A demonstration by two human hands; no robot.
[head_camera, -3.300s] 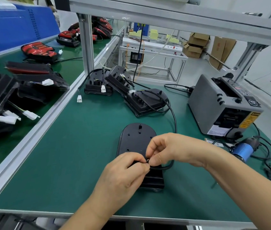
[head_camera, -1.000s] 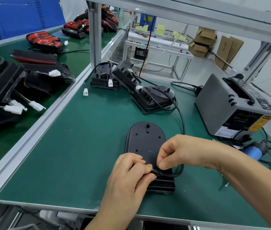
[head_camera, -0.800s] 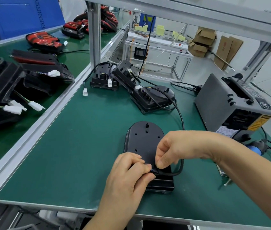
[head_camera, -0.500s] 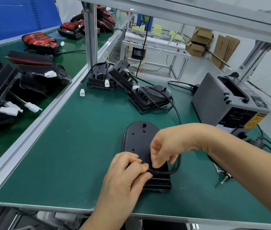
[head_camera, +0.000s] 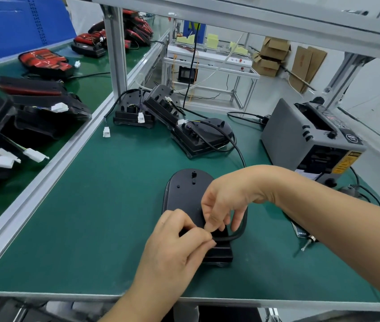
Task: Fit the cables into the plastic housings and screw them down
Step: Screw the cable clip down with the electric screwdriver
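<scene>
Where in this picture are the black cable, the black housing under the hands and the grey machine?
black cable point(head_camera: 230, 237): head view, bottom of its loop.
black housing point(head_camera: 184, 191): head view, bare rounded far end.
grey machine point(head_camera: 284, 133): head view, plain side wall.

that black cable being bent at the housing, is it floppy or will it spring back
Probably springy, not floppy: the black cable holds a smooth round loop without kinks at the housing. It likely straightens if released, since the left hand and right hand both hold it bent.
</scene>
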